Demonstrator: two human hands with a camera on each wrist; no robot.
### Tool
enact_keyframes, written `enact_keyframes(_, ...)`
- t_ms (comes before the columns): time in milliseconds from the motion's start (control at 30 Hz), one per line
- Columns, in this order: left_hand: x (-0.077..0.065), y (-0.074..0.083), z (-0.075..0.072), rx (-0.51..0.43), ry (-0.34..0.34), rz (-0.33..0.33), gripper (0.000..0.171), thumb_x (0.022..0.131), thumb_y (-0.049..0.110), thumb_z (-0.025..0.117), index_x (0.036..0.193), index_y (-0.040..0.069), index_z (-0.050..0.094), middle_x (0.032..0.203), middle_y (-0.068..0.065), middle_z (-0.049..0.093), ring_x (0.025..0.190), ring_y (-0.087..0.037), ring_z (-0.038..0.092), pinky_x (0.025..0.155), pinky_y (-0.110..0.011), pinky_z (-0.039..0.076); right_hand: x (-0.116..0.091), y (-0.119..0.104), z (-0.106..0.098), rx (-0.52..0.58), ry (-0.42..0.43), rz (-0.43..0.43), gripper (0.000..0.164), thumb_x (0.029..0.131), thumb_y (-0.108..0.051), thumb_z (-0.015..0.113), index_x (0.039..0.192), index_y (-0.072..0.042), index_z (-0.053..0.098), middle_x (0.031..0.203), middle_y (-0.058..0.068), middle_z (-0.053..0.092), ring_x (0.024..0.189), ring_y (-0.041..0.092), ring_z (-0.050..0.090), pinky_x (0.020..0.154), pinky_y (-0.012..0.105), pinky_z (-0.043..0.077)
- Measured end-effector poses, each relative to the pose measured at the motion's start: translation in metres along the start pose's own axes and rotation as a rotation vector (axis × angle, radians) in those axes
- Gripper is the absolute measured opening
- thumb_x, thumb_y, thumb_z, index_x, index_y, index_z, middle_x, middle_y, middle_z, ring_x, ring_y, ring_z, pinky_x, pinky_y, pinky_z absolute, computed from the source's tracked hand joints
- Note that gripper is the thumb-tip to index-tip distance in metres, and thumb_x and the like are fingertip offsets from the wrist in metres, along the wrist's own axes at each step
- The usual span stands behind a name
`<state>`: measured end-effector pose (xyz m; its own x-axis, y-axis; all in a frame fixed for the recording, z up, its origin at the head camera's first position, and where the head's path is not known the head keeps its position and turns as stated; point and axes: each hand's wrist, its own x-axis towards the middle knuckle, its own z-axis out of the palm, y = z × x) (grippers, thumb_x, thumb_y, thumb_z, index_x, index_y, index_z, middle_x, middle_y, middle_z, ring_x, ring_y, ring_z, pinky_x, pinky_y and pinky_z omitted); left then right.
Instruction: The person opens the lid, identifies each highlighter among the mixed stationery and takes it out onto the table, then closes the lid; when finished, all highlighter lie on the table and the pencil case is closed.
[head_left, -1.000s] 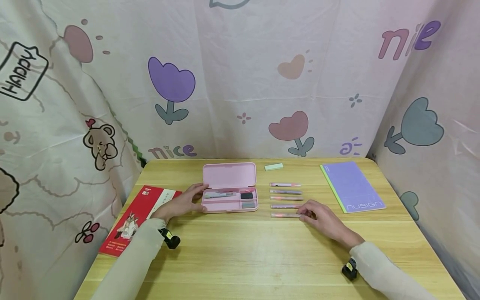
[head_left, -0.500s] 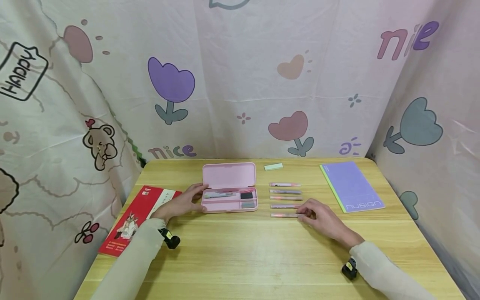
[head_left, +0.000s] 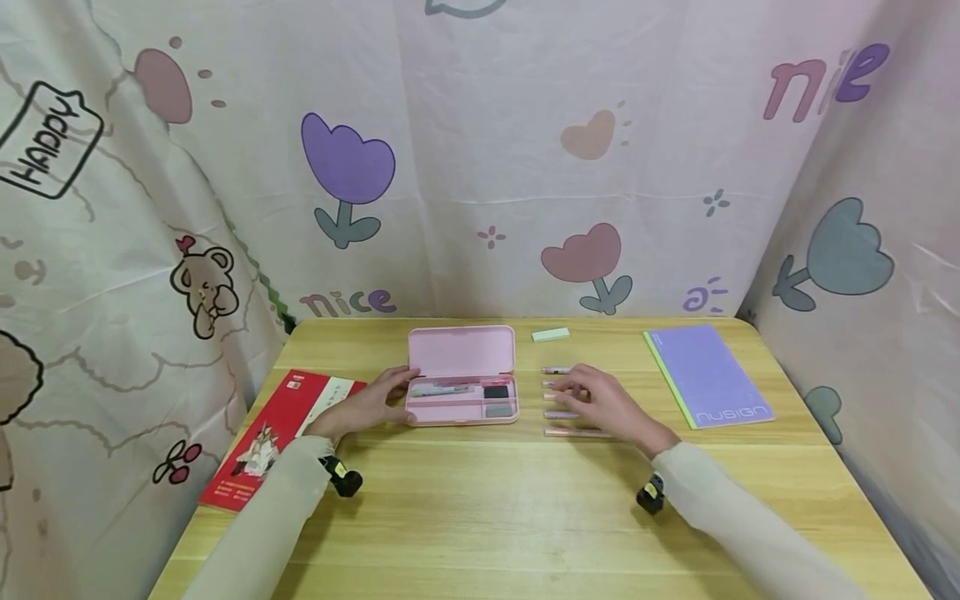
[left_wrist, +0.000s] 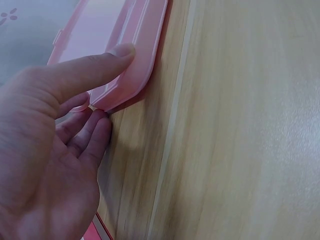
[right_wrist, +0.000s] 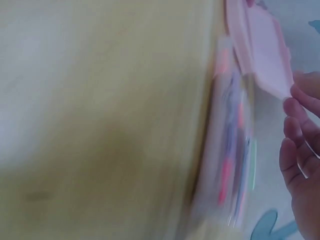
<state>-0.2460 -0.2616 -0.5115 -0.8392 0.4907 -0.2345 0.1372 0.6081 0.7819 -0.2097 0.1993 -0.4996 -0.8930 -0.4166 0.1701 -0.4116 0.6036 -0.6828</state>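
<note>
A pink pencil case [head_left: 461, 350] stands with its lid up, pens, a black piece and a grey piece in its compartments. My left hand [head_left: 360, 412] holds its left end; in the left wrist view the thumb [left_wrist: 100, 70] lies on the case wall and the other fingers bend at the corner. To the right of the case, several slim pens [head_left: 577, 432] lie in a row. Over the middle pens hovers my right hand [head_left: 611, 408], partly covering them. Its fingers are loosely bent with nothing visible between them; the right wrist view is blurred.
A red book [head_left: 262, 442] lies under the left forearm. At the back is a pale green eraser-like block [head_left: 551, 335]. A purple notebook [head_left: 708, 375] sits at the right of the wooden table [head_left: 480, 517]. Patterned curtains [head_left: 465, 167] enclose the back and sides.
My right hand has left the nearest pen and moved up and left over the middle of the row. That pen still lies on the table. The left hand stays on the pencil case.
</note>
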Motion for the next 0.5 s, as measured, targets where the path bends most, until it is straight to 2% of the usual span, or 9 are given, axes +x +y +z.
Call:
enact_keyframes(100,0.0,0.001,0.0,-0.009,0.001,-0.007,0.097,0.097,0.032,0.085,0.174,0.016,0.029,0.178,-0.019,0.021,0.155,-0.044,0.041,0.13,-0.064,0.034,0.02,-0.01,0.013,0.031,-0.021,0.009,0.025,0.105,-0.024,0.075,0.125,-0.01,0.079,0.114,-0.002,0.074,0.093,0.011,0.065,0.083,0.029,0.059)
enact_keyframes(233,0.0,0.001,0.0,-0.014,-0.004,-0.001,0.096,0.098,0.033,0.084,0.174,0.016,0.028,0.178,-0.018,0.02,0.155,-0.043,0.041,0.13,-0.063,0.034,0.044,-0.021,0.033,0.055,-0.075,0.007,0.029,0.106,-0.025,0.074,0.131,-0.01,0.077,0.119,0.0,0.074,0.095,0.014,0.065,0.081,0.03,0.058)
enact_keyframes(500,-0.003,0.002,-0.001,-0.016,-0.003,-0.004,0.095,0.098,0.031,0.083,0.174,0.016,0.027,0.179,-0.017,0.02,0.155,-0.043,0.041,0.13,-0.061,0.036,0.079,-0.043,0.067,0.039,-0.149,-0.115,0.029,0.106,-0.018,0.074,0.132,-0.007,0.077,0.117,0.006,0.075,0.099,0.021,0.063,0.088,0.033,0.055)
